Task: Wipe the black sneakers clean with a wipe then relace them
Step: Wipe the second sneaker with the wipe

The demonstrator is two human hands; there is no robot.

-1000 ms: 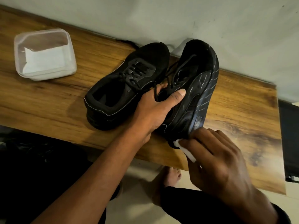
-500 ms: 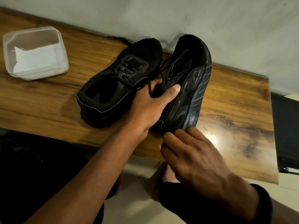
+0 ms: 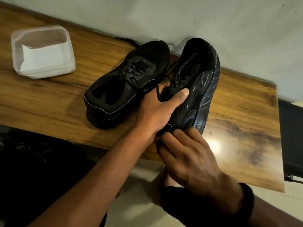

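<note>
1. Black sneaker [image 3: 127, 82] sits flat on the wooden table [image 3: 49, 99].
2. The left hand [image 3: 157, 110] grips the second, tilted sneaker [image 3: 201, 76] beside it.
3. The right hand [image 3: 188, 158] curls its fingers against that heel; anything held is hidden.

You are facing a wooden table [image 3: 49, 99] that is running along the wall. One black sneaker [image 3: 127, 82] is lying flat on it, just left of your left hand [image 3: 157, 110]. That hand is gripping the second sneaker [image 3: 201, 89], which is tilting on its side. A clear plastic container [image 3: 44, 74] is sitting far left of the hand, well apart.
</note>
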